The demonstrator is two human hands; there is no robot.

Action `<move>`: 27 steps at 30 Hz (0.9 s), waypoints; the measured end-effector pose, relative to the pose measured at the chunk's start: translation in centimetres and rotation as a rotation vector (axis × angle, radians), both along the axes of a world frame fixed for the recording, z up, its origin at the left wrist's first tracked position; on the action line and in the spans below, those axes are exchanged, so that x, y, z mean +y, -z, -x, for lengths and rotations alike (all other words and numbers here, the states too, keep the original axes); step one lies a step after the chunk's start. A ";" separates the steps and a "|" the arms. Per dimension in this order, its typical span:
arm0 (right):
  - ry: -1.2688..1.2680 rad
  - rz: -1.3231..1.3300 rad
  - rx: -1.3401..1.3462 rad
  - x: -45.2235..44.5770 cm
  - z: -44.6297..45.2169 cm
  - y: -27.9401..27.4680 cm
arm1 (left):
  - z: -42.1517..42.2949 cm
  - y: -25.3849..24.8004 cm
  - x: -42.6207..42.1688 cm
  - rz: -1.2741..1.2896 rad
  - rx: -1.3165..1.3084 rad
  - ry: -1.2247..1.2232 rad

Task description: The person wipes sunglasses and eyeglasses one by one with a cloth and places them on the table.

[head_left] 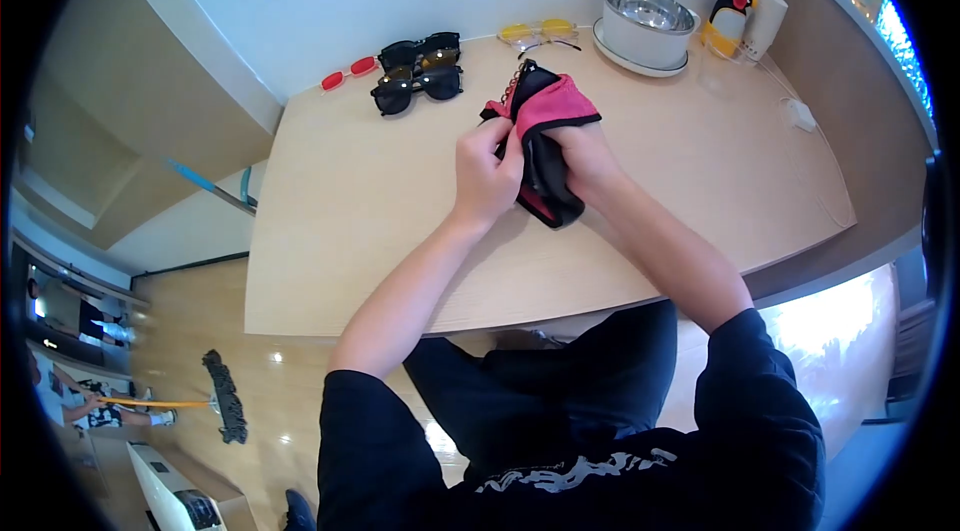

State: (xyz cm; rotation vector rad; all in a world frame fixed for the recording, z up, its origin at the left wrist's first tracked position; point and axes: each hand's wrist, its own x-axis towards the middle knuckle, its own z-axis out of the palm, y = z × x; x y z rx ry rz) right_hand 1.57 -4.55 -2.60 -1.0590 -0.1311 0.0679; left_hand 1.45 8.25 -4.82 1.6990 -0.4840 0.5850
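Above the middle of the light wooden table (360, 231), a small pink and black pouch (555, 106) with a chain along its upper edge is held between both hands. My left hand (488, 171) pinches its left side, thumb and fingers pressed together on the fabric. My right hand (585, 161) is at the right side, its fingers hidden inside or behind the pink part. The black part hangs down between the two hands, edged with a little pink at the bottom.
Behind lie red glasses (349, 74), dark sunglasses (418, 88) and yellow glasses (538, 32). Back right are a white bowl (648, 26) with a steel inside, a penguin figure (731, 11), a white cup (765, 23) and a cable. Lower left, a person holds a mop (226, 396).
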 end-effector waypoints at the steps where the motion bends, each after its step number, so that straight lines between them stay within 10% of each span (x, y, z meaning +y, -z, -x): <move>1: -0.001 -0.019 0.000 -0.2 0.0 -0.1 | 0.1 0.0 0.0 -0.019 0.000 -0.001; 14: 0.020 0.019 -0.030 -0.2 -0.8 0.7 | -0.3 -0.7 0.5 0.106 0.191 0.066; 20: 0.058 -0.201 0.145 -1.8 -1.4 -0.2 | -1.5 -1.8 1.4 0.728 0.448 0.167; 27: -0.087 0.358 -0.177 -0.2 -0.6 1.8 | -1.8 -1.1 1.0 0.559 0.352 0.394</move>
